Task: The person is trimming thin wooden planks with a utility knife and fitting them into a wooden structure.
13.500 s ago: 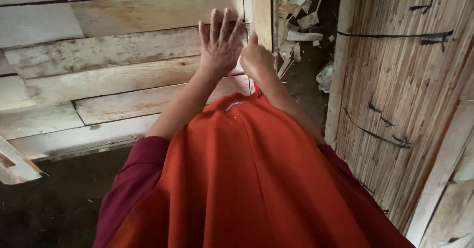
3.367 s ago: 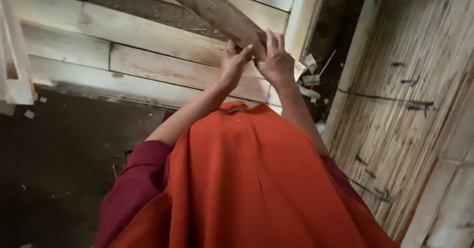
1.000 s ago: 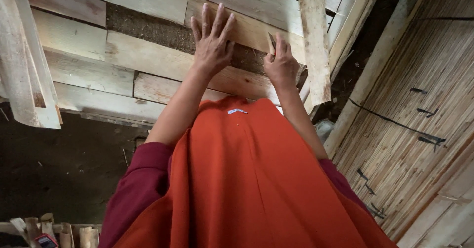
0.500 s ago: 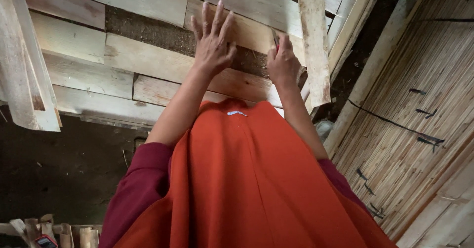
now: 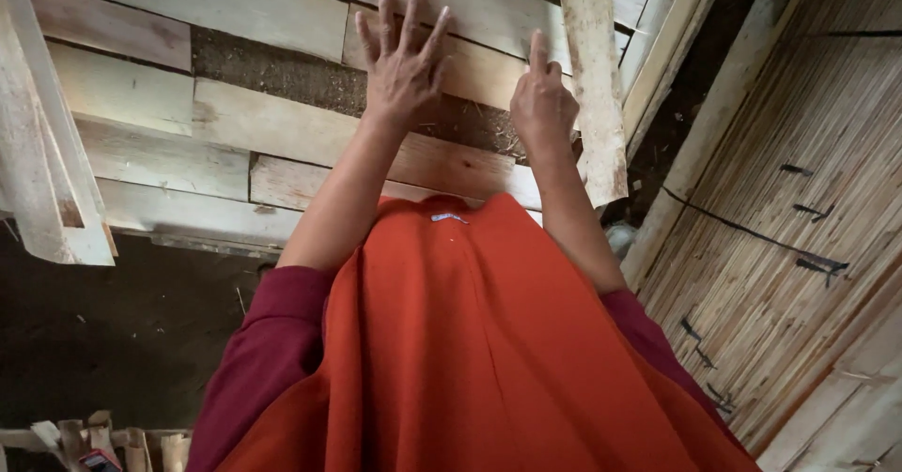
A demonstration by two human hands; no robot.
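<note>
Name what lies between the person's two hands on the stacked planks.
In the head view, between the left hand and right hand lies bare pale plank, with a dark debris-filled gap below.

Pale rough-sawn wooden planks (image 5: 282,134), matt and unpainted, grain showing. Narrow upright wooden board (image 5: 594,77): splintery, chalky. Bundled thin bamboo-coloured slats (image 5: 799,228), dry, matt. Orange cloth apron (image 5: 470,359), smooth weave; maroon cloth sleeves (image 5: 268,359).
</note>
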